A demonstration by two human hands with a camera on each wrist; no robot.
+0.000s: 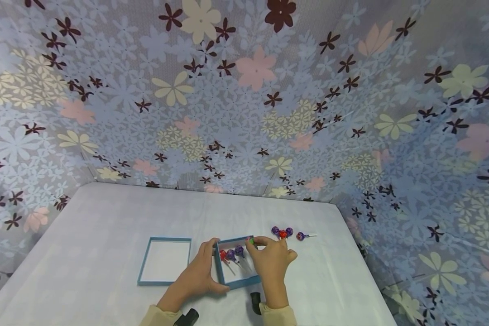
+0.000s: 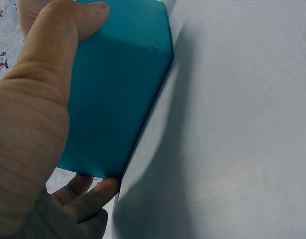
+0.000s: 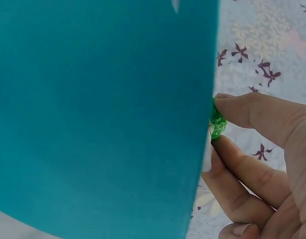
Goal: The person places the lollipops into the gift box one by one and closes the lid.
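Note:
A blue box (image 1: 244, 283) with a white inside stands on the table. A red lollipop (image 1: 222, 255) and two purple lollipops (image 1: 239, 250) lie in it, sticks toward me. My left hand (image 1: 195, 274) grips the box's left side, thumb at the near corner and fingers at the far one; the left wrist view shows the blue wall (image 2: 113, 99) between them. Over the box's right side, my right hand (image 1: 270, 262) pinches a green-wrapped lollipop (image 3: 219, 125) between thumb and fingers. The box wall hides part of that lollipop in the right wrist view.
Left of the box lies a shallow blue-rimmed white lid or tray (image 1: 140, 267). Beyond my right hand are several more lollipops, one purple-and-red lollipop (image 1: 300, 236) lying apart with its stick to the right. A flowered curtain (image 1: 244, 136) hangs behind the white-covered table (image 1: 106, 217).

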